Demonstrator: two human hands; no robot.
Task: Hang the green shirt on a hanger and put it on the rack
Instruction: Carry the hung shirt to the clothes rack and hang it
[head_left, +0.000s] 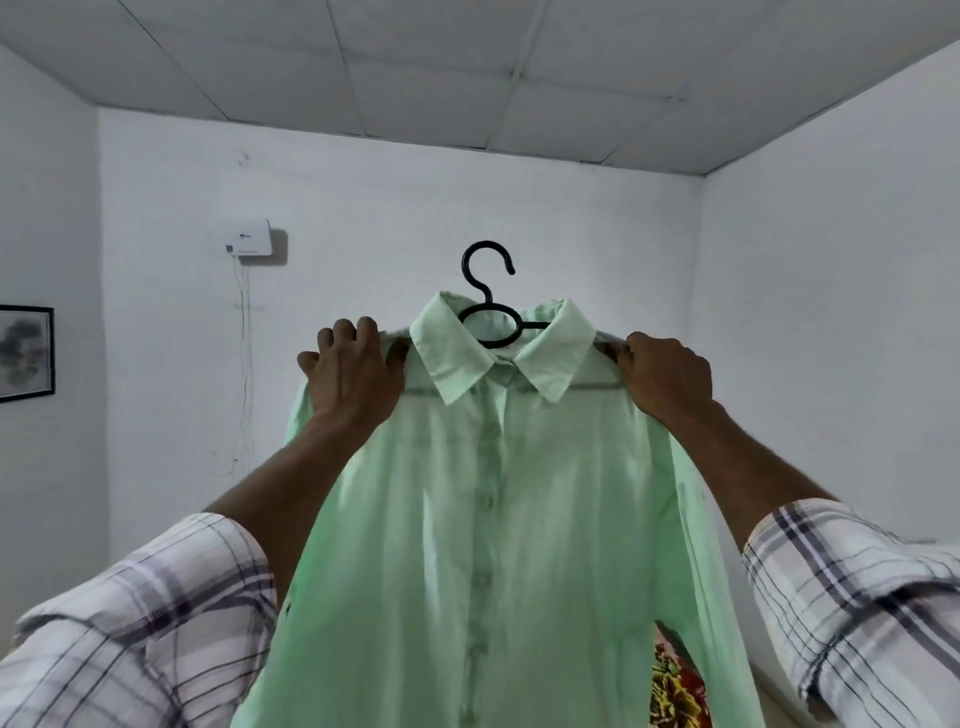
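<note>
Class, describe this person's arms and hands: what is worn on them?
The left sleeve and right sleeve are white with grey and dark plaid lines, pushed up towards the elbows. The left hand and right hand show no gloves, rings or watch.

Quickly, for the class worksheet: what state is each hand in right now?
The left hand grips the green shirt at one shoulder.
The right hand grips the other shoulder.

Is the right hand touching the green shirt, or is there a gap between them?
Touching. The head view shows the right hand gripping the green shirt at its shoulder, with the fabric bunched in the grip.
</note>
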